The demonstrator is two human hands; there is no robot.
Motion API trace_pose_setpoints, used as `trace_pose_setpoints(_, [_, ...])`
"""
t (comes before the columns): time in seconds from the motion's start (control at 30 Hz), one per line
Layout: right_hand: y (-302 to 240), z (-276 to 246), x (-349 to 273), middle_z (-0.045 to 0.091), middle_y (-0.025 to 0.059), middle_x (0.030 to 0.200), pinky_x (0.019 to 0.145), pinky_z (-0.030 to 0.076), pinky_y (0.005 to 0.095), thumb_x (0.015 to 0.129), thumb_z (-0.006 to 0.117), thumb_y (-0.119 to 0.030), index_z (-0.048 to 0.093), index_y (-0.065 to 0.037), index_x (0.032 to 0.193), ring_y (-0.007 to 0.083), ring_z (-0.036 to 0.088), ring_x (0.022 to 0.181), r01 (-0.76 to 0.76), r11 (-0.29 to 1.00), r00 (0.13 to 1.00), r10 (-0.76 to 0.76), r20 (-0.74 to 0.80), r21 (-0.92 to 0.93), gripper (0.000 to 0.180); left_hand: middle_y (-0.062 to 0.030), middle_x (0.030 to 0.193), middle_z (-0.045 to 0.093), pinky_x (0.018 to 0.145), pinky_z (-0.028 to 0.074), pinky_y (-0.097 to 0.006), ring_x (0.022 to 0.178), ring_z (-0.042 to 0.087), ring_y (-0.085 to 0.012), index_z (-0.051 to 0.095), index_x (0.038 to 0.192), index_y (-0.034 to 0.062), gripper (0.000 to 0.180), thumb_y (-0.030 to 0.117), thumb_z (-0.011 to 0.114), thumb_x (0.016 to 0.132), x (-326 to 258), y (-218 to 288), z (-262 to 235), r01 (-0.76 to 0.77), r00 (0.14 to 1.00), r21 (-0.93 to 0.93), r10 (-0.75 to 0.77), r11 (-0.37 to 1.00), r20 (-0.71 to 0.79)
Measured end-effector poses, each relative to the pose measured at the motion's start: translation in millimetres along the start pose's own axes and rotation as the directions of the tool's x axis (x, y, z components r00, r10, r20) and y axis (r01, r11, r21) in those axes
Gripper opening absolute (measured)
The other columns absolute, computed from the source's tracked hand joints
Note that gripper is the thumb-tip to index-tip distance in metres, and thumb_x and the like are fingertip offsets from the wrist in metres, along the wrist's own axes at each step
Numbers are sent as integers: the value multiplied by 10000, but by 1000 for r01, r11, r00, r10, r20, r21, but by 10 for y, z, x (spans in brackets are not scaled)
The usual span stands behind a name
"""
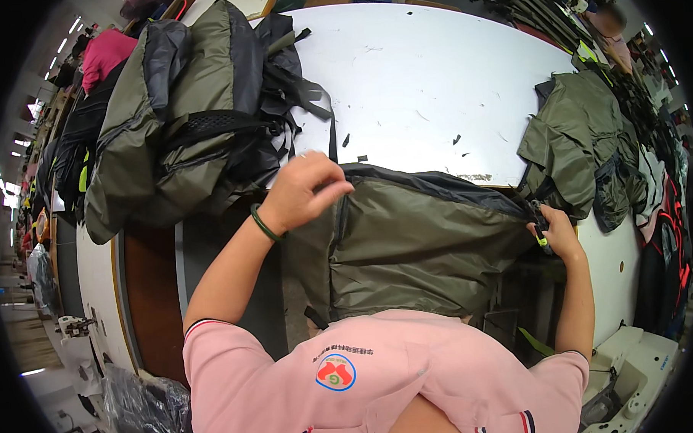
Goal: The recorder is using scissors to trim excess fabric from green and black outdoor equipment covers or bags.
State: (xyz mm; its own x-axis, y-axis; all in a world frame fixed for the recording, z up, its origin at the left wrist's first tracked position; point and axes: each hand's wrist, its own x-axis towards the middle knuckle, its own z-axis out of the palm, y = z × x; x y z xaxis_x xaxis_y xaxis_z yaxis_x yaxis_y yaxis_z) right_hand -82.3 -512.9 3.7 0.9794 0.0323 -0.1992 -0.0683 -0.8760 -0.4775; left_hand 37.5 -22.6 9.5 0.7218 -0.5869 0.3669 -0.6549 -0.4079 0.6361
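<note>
An olive-green backpack [416, 244] with a dark zipper edge is stretched out in front of me, over the near edge of the white table [426, 84]. My left hand [304, 191], with a green band at the wrist, pinches its upper left corner. At the far right end my right hand [557, 236] grips a black strap with a bright green piece. I wear a pink shirt.
A heap of olive and black backpacks [190, 115] lies on the table's left side. Another olive bag [581, 147] sits at the right edge. More dark bags hang along the right [667, 228]. A white sewing machine [634, 367] stands at lower right. A person in pink [104, 53] is far left.
</note>
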Motion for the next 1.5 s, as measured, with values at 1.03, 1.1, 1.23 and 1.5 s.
trace_pose_setpoints(1.03, [109, 167, 190, 558, 237, 744, 630, 442, 412, 751, 742, -133, 570, 13, 878, 455, 526, 723, 113, 977, 979, -140, -147, -181, 259, -33, 762, 539, 688, 430, -286, 719, 505, -158, 514, 821, 68, 243, 194, 714, 877, -368, -462, 478, 360, 917, -171, -314, 917, 247])
trace_pose_setpoints(1.1, [-147, -70, 249, 546, 235, 723, 625, 439, 420, 733, 706, -72, 544, 18, 839, 465, 517, 712, 145, 967, 954, -193, -229, -209, 213, 25, 705, 443, 604, 371, -250, 673, 402, -63, 476, 759, 67, 231, 118, 635, 919, -325, -382, 316, 364, 930, -362, -356, 858, 89])
trace_pose_setpoints(1.23, [-1036, -971, 634, 563, 177, 724, 654, 456, 394, 666, 598, 26, 548, 16, 839, 387, 578, 700, 290, 954, 880, -298, -369, -80, 181, 72, 699, 409, 575, 330, -229, 643, 361, -44, 468, 744, 97, 233, 66, 620, 918, 4, 77, -903, 80, 900, -292, -195, 953, -390])
trace_pose_setpoints(1.5, [-4003, -1931, 1971, 720, 130, 1012, 801, 532, 334, 863, 676, -339, 683, -130, 1126, 229, 700, 901, 420, 864, 437, -462, -772, -279, 336, 87, 717, 440, 626, 361, -229, 659, 392, -43, 533, 701, 126, 255, 140, 674, 912, -130, 483, -3534, 99, 257, -44, -68, 994, -964])
